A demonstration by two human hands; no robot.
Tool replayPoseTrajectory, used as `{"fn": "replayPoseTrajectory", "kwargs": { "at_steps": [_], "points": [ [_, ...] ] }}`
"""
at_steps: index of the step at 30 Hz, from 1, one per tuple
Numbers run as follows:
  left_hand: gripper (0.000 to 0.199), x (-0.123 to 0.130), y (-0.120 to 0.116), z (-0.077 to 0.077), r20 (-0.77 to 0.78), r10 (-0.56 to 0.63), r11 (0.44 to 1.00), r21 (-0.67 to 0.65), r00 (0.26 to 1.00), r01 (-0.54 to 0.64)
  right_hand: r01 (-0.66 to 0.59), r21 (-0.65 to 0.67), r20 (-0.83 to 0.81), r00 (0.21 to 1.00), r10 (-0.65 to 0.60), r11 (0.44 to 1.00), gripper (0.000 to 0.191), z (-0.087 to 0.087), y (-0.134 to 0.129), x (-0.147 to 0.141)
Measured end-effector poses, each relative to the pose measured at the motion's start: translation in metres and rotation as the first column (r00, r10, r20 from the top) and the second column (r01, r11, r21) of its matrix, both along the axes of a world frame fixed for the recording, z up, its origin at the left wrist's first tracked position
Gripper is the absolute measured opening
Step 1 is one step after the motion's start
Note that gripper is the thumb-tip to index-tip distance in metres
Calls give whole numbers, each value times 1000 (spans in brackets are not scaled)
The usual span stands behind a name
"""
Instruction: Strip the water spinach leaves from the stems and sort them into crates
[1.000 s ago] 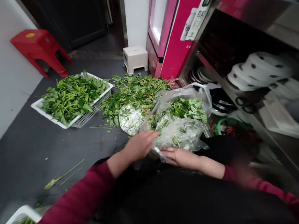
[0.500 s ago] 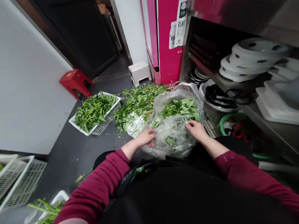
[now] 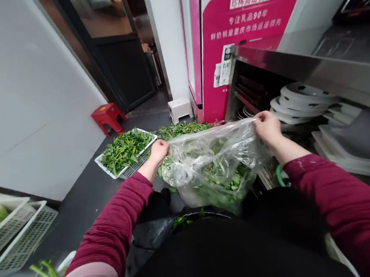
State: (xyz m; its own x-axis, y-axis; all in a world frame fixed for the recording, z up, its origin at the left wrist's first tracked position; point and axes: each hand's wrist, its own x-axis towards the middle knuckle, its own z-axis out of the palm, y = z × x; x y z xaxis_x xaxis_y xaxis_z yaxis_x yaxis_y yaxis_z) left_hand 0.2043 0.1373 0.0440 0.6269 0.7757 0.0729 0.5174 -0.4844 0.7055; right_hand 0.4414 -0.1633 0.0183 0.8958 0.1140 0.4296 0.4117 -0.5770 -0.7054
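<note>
A clear plastic bag (image 3: pixel 206 166) with leafy greens inside is stretched between my two hands in the head view. My left hand (image 3: pixel 160 150) pinches the bag's upper edge at its left end. The upper right corner is gripped in my right hand (image 3: pixel 267 127), which is raised a little higher. Behind the bag, loose greens (image 3: pixel 184 129) lie in a pile on the floor, partly covered by the plastic. Just below the bag is the rim of a dark container (image 3: pixel 209 212) with some leaves in it.
Left of the bag, a white basket (image 3: pixel 124 174) holds greens. A red stool (image 3: pixel 109 116) and a white stool (image 3: pixel 180 109) stand farther back. At right, a metal shelf (image 3: pixel 310 68) holds stacked white dishes (image 3: pixel 303 103). More baskets (image 3: pixel 23 234) are at far left.
Both hands have risen and moved apart, pulling the bag's edge up and taut over the greens. The view has tilted up, showing more of the pink cabinet.
</note>
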Motion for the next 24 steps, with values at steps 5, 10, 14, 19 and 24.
{"fn": "replayPoseTrajectory", "kwargs": {
  "at_steps": [5, 10, 14, 19, 24],
  "points": [
    [10, 12, 5, 40, 247, 29, 999, -39, 969, -20, -6, -1, 111, 994, 6, 1000, 17, 49, -3, 2],
    [25, 40, 17, 77, 337, 2, 993, 108, 941, -40, -47, 213, -258, 961, 102, 976, 32, 86, -5, 13],
    [28, 62, 29, 111, 259, -45, 900, 429, 965, -73, 34, -306, 79, 997, -10, 951, 32, 91, -22, 24],
    [27, 91, 33, 144, 207, -128, 832, 554, 970, -8, 60, -631, 117, 993, 19, 773, 37, 87, -46, 44],
    [39, 125, 15, 171, 141, -147, 852, 521, 979, 52, 109, -482, 387, 917, 100, 869, 70, 95, -27, 3]
  ]
}}
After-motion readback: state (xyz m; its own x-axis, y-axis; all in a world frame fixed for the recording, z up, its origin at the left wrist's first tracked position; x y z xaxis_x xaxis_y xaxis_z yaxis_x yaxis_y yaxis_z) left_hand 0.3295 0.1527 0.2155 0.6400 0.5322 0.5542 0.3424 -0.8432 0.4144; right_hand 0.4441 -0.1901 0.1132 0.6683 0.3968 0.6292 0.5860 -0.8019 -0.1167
